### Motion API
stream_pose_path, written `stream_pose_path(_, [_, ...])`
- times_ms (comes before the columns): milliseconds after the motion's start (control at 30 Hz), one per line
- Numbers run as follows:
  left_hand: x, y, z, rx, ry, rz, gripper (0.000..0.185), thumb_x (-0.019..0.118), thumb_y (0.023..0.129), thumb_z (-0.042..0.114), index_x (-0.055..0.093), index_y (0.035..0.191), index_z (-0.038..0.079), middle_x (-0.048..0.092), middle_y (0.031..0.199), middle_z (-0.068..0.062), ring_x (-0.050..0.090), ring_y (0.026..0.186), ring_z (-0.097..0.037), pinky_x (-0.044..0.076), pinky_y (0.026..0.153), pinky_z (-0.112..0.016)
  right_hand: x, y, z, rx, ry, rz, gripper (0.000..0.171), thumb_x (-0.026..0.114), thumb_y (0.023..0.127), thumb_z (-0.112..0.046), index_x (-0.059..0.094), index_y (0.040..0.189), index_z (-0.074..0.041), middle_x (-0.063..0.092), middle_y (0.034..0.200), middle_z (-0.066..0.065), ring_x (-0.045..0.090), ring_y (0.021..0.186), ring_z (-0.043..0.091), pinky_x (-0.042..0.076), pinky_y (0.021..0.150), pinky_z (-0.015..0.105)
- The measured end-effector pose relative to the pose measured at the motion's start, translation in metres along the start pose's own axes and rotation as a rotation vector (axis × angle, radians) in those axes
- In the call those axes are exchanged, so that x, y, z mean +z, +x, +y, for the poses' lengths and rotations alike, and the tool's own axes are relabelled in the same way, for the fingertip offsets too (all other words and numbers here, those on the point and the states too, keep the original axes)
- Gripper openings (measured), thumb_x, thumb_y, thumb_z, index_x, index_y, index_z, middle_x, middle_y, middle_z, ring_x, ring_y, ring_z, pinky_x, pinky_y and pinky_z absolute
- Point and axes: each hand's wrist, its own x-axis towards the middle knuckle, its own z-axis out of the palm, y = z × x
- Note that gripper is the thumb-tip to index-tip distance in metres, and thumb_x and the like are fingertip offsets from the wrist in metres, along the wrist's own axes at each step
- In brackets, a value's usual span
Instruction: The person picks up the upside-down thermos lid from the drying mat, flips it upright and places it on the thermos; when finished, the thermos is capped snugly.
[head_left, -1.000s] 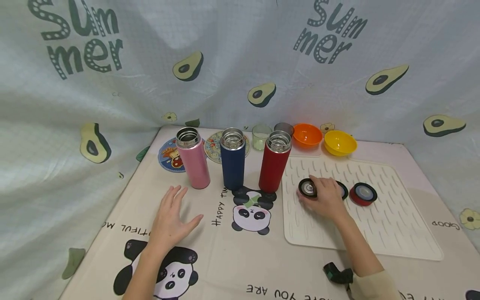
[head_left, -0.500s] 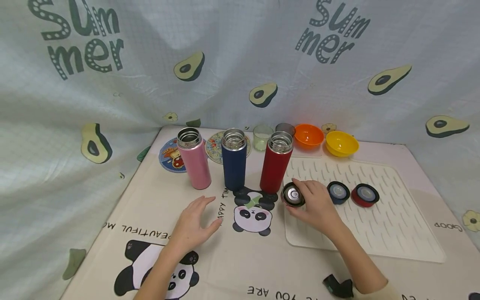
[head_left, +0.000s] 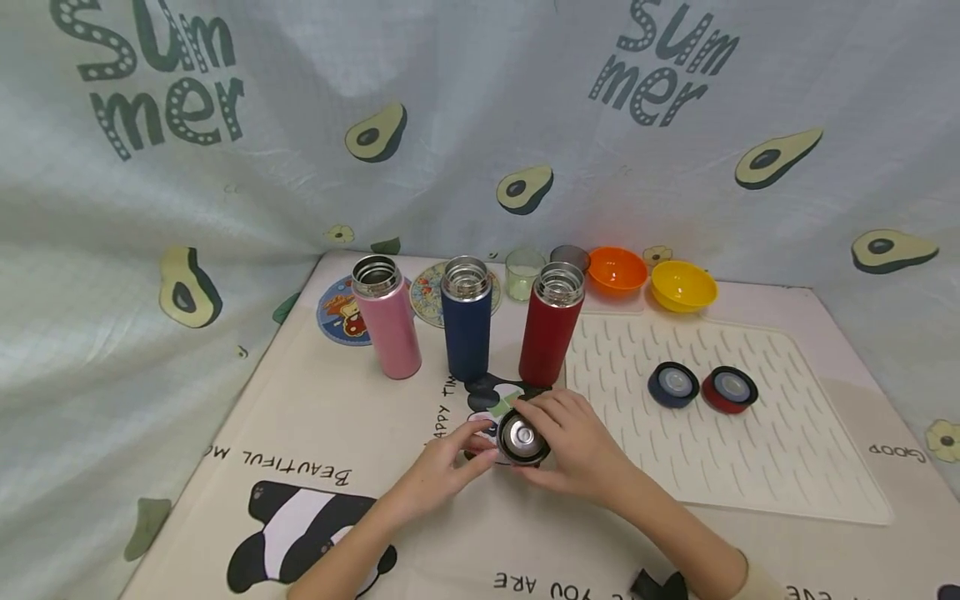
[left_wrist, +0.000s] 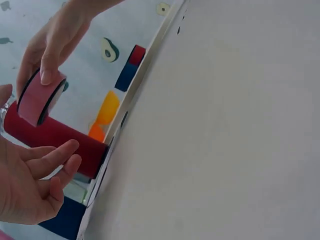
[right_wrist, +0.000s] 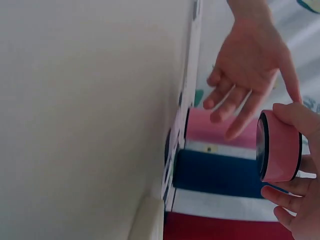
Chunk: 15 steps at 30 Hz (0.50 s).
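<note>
My right hand (head_left: 576, 448) holds a pink bottle lid (head_left: 523, 437) above the table, its black rim and silvery inner side turned up. In the right wrist view my thumb and fingers grip the pink side of the lid (right_wrist: 283, 146). My left hand (head_left: 441, 472) is just left of the lid; both wrist views show its fingers spread and loosely bent, apart from the lid. Behind the hands stand three uncapped bottles with steel necks: pink (head_left: 388, 325), dark blue (head_left: 467, 329) and red (head_left: 550, 333).
A blue lid (head_left: 673, 385) and a red lid (head_left: 729, 390) lie on the cream ribbed mat (head_left: 780, 467) at right. An orange bowl (head_left: 617, 272), a yellow bowl (head_left: 683, 287) and a glass (head_left: 523, 275) stand at the back. A black object (head_left: 660, 586) lies at the front edge.
My right hand has lifted the pink lid off the mat and carried it left to the middle. My left hand has moved right, toward the lid.
</note>
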Motion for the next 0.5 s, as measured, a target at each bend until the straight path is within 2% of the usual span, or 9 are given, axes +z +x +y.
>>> stream_pose_path(233, [0.008,0.0,0.0,-0.025,-0.083,-0.011,0.035,0.049,0.094,0.033,0.055,0.115,0.005,0.064,0.093,0.0,0.055,0.083,-0.013,0.045,0.07,-0.026,0.009,-0.003,-0.015,-0.047,0.026,-0.001,0.069,0.077,0.067,-0.041,0.055,0.123,-0.006,0.058,0.109,0.002,0.048,0.103,0.018,0.036,0.095,0.038])
stream_pose_path(500, [0.008,0.0,0.002,-0.034,-0.174,0.002,0.032,0.051,0.094,0.027,0.056,0.113,0.002,0.067,0.093,-0.003,0.055,0.082,-0.011,0.043,0.072,-0.024,0.011,-0.005,-0.019,-0.063,0.021,0.002,0.072,0.078,0.066,-0.039,0.054,0.125,-0.006,0.057,0.109,0.002,0.047,0.103,0.018,0.033,0.097,0.037])
